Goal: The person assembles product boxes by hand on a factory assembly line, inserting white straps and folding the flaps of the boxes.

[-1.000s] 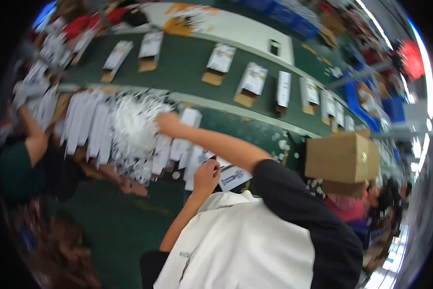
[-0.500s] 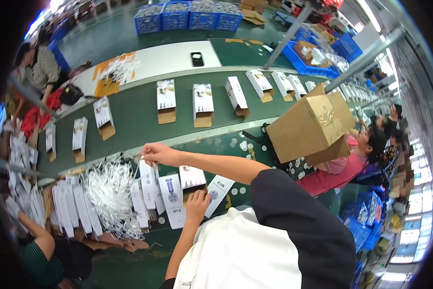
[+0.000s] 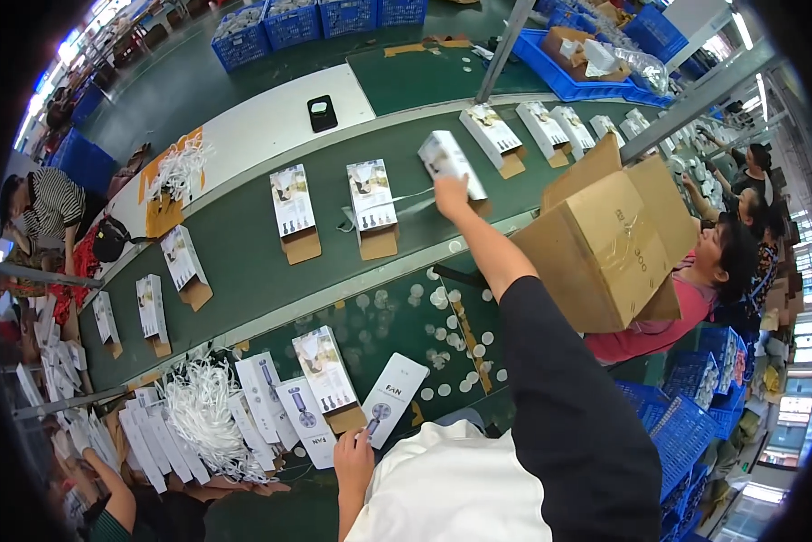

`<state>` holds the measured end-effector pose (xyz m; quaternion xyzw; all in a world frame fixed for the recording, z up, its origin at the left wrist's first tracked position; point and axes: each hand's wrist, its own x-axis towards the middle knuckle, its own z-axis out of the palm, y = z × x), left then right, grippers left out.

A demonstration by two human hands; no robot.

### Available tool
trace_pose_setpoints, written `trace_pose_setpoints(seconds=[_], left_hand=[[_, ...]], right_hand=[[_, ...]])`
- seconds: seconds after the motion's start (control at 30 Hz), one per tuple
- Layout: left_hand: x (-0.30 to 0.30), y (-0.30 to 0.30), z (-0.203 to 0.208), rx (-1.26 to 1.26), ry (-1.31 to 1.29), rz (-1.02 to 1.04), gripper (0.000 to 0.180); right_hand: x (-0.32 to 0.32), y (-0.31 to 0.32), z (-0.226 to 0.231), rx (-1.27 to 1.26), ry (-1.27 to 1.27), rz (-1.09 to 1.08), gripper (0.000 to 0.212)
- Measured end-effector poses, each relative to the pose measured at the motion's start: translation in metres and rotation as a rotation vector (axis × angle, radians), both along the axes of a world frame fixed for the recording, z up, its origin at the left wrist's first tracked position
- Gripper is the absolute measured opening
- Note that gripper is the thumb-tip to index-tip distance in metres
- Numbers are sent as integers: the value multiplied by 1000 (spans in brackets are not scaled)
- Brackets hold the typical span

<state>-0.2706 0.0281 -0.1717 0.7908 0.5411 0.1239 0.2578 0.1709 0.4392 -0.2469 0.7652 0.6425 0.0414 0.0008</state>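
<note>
My right hand [image 3: 451, 197] reaches over the green belt to a white printed box [image 3: 449, 161], touching its near side. A thin white strap [image 3: 406, 204] trails leftward from those closed fingers, across another box [image 3: 371, 199]. The hand and box are slightly blurred. Near me, my left hand [image 3: 353, 462] has its fingers curled at the lower end of an open-ended fan box [image 3: 326, 366], by its brown flap. Flat white fan cartons lie on both sides, one on the right [image 3: 395, 397] and one on the left [image 3: 306, 420].
A tangled heap of white straps [image 3: 209, 415] lies left of the cartons. Several boxes with open brown flaps stand along the belt [image 3: 243, 262]. A large cardboard carton [image 3: 596, 248] stands at right, beside a person in pink [image 3: 645, 325]. A metal post [image 3: 505, 50] rises beyond the belt.
My right hand has moved from beside the strap heap out to a box on the belt, carrying a strap. The near fan box shows more fully. My view has shifted.
</note>
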Motion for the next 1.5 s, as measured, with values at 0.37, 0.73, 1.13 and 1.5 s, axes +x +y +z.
trace_pose_setpoints(seconds=[0.37,0.73,1.13,1.5], left_hand=[[0,47,22,4,-52,162,29],[52,213,221,-304,-915,-276,56],[-66,80,123,-577,-440,-554,30],[-105,61,109,-284,27,-572,23]], right_hand=[[-101,-68,184,439,1043,28,18],[-239,-230,395,214,693,828,20],[-155,-405,306,314,253,-122,15],[-333,-453,155,-330,1654,-122,23]])
